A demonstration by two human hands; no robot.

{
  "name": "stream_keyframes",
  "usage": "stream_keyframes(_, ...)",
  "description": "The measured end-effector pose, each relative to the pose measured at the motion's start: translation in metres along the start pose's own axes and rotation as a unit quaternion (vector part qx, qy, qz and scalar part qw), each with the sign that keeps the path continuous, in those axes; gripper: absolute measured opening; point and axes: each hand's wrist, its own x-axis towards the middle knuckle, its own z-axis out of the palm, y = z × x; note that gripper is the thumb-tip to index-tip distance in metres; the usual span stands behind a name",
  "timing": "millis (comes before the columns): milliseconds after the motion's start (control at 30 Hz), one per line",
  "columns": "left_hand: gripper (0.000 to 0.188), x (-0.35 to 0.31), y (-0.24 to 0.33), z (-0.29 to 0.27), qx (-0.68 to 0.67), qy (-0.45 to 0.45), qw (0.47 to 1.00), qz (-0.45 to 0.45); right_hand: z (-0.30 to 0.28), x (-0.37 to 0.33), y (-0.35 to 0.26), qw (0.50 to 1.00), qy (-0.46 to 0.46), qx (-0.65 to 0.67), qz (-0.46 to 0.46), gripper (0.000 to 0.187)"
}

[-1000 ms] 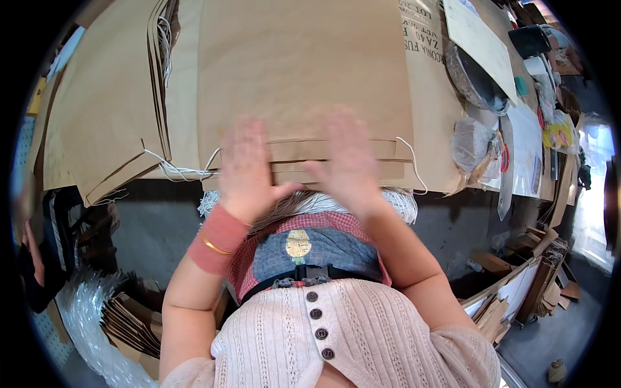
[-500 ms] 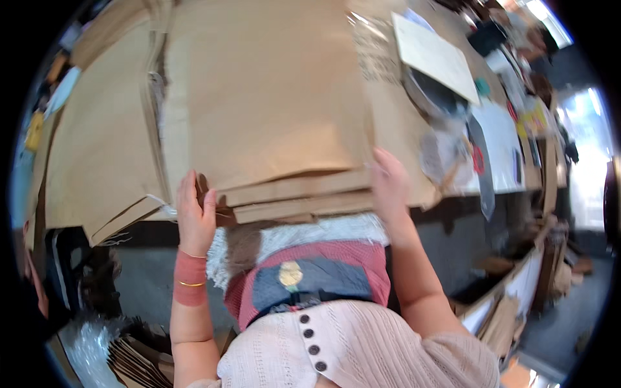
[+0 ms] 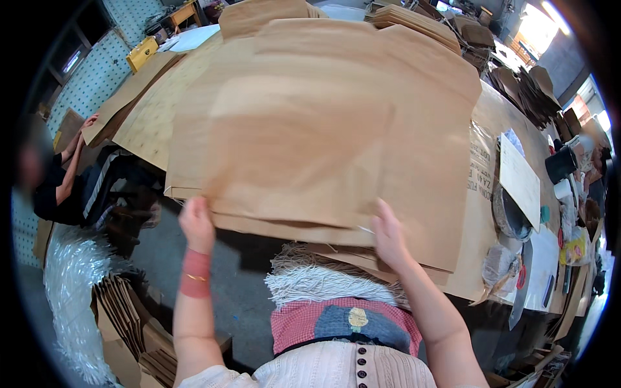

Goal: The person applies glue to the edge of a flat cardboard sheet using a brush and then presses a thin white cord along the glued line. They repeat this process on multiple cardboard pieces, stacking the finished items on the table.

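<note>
Evidently, in the head view, the hands were set well apart at the near edge of a brown paper bag (image 3: 297,155). The left hand (image 3: 196,223) was closed on its near left corner; the right hand (image 3: 390,236) was placed at the near right corner, though whether the fingers were pinched there could not be told. The bag was spread ahead of and between the hands, over other brown paper (image 3: 433,149).

It was judged light, limp across its breadth, stiffer along the folds, and easily creased or torn; hold was best taken at both near corners, with the white cord (image 3: 366,229) beside the right hand kept free.

Whether the bag was filled could not be told. Below and left of the left hand, a carton (image 3: 115,346) was packed with folded card (image 3: 123,310). Right of the right hand, a dark bowl (image 3: 508,210) was partly covered by a white board (image 3: 519,181), its contents hidden.
</note>
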Motion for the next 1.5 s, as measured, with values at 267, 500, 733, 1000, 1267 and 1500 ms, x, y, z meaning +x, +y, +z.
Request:
stream_keyframes(267, 0.030, 0.131, -0.198, -0.066, 0.146, 0.012, 0.986, -0.079, 0.165, 0.110, -0.044, 0.932, -0.164, 0.295, 0.133, 0.049)
stream_keyframes(500, 0.039, 0.021, -0.022, 0.034, 0.437, -0.074, 0.878, 0.179, 0.033, -0.020, -0.067, 0.913, -0.407, 0.011, -0.014, 0.054)
stream_keyframes(733, 0.032, -0.098, 0.109, 0.060, -0.038, -0.180, 0.941, 0.283, -0.230, -0.130, 0.025, 0.719, 0.164, -0.666, 0.114, 0.028)
stream_keyframes(1000, 0.037, -0.089, 0.188, 0.103, 0.009, -0.261, 0.873, 0.412, -0.289, -0.189, 0.039, 0.731, 0.096, -0.664, 0.126, 0.023)
stream_keyframes(1267, 0.034, -0.075, 0.190, 0.121, 0.002, -0.323, 0.880, 0.349, -0.339, -0.146, 0.022, 0.870, 0.436, -0.227, 0.035, 0.013)
stream_keyframes(1500, 0.028, -0.128, 0.196, 0.083, -0.089, -0.390, 0.833, 0.382, -0.375, -0.065, 0.071, 0.864, 0.442, -0.177, 0.162, 0.027)
